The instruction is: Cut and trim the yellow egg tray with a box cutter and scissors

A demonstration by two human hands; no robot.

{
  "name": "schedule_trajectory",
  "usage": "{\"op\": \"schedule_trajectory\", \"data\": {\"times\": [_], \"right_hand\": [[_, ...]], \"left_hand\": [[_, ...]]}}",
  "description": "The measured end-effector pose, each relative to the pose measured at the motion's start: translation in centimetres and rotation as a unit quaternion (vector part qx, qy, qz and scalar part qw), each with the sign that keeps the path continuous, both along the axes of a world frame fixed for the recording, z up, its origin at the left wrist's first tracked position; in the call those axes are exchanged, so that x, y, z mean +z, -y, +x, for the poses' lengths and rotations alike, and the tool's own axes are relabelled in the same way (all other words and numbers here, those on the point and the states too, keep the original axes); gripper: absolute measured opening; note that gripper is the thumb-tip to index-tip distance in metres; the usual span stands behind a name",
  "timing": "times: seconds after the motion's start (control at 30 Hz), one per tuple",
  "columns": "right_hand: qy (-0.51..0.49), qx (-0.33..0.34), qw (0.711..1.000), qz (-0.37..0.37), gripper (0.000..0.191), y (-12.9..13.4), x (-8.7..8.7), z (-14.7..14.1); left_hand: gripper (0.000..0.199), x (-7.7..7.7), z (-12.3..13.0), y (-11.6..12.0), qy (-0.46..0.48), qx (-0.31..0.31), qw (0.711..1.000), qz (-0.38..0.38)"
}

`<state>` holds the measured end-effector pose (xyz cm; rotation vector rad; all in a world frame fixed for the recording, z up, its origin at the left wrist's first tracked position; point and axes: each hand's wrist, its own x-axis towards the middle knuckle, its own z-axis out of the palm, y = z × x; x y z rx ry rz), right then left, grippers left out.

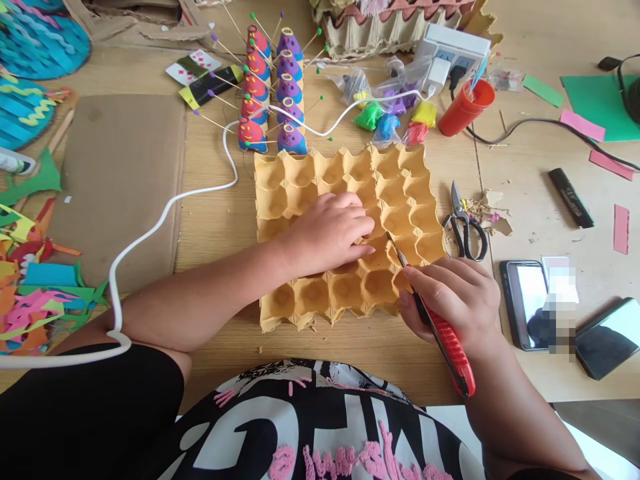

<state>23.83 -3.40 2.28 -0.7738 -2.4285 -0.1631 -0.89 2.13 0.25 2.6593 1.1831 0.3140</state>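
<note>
A yellow cardboard egg tray (pixel 345 291) lies on the table in front of me. My left hand (pixel 333 230) rests across its middle, fingers curled down over the ridges and gripping them; some fingertips are hidden in the cups. In my right hand (pixel 453 297) is a red and black utility knife (pixel 445 347), its blade out and pointing up and left. The blade's tip touches a ridge of the tray, just right of my left fingers. A short slit seems to run up from there through the cardboard.
Pruning shears (pixel 465 227) lie right of the tray. Behind stand two rows of painted egg-cup figures (pixel 255 87) with sticks, bagged coloured clay (pixel 387 125), a red cup (pixel 467 107) and a power strip (pixel 453 50). A white cable (pixel 165 213) crosses the left side, near cardboard (pixel 120 173). Phones (pixel 523 303) lie right.
</note>
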Motion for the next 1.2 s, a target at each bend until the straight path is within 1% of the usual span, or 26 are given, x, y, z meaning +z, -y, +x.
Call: {"op": "schedule_trajectory", "data": {"times": [0.13,0.17,0.23,0.27,0.3,0.4,0.43,0.5,0.6,0.73,0.87,1.07,1.2], "right_hand": [[-0.018,0.008,1.000,0.020,0.031,-0.1,-0.1,0.9],[-0.036,-0.001,0.999,0.037,0.031,-0.1,-0.1,1.2],[-0.076,-0.040,0.995,0.054,0.031,-0.1,-0.2,1.7],[-0.094,-0.055,0.993,0.050,0.032,-0.1,-0.3,1.8],[-0.100,-0.066,0.993,0.023,0.032,-0.1,-0.3,1.8],[-0.111,-0.039,0.991,-0.059,0.030,0.1,-0.2,1.4],[-0.120,-0.026,0.990,-0.075,0.028,0.1,-0.2,1.2],[-0.141,-0.019,0.985,-0.097,0.026,0.2,-0.2,0.9],[-0.173,-0.026,0.978,-0.114,0.026,0.3,-0.4,0.9],[-0.192,-0.038,0.973,-0.123,0.023,0.3,-0.7,1.0],[-0.175,-0.051,0.975,-0.124,0.021,0.3,-0.6,0.9],[-0.170,-0.011,0.979,-0.114,0.019,-0.1,-0.6,0.9],[-0.164,-0.013,0.980,-0.111,0.021,0.0,-0.6,0.8]], "left_hand": [[0.024,0.1,0.0,0.0,0.001,0.003,1.000,-0.018],[0.024,0.1,-0.1,0.0,0.003,0.005,1.000,-0.023],[0.023,0.0,-0.1,0.0,0.005,0.007,1.000,-0.030],[0.024,0.0,-0.1,0.0,0.005,0.006,1.000,-0.030],[0.025,0.0,-0.1,0.0,0.003,0.006,1.000,-0.028],[0.027,0.0,-0.1,-0.1,-0.005,0.003,1.000,-0.015],[0.027,-0.1,-0.1,0.0,-0.006,0.003,1.000,-0.011],[0.026,-0.1,-0.1,0.0,-0.005,0.001,1.000,-0.007],[0.025,-0.2,-0.1,0.0,0.001,-0.002,1.000,-0.005],[0.025,-0.2,-0.2,0.0,0.006,-0.003,1.000,-0.004],[0.023,-0.1,-0.2,0.0,0.003,-0.005,1.000,-0.005],[0.023,0.0,-0.1,0.0,-0.004,0.001,1.000,-0.009],[0.023,-0.1,-0.2,0.0,0.002,0.001,1.000,-0.003]]}}
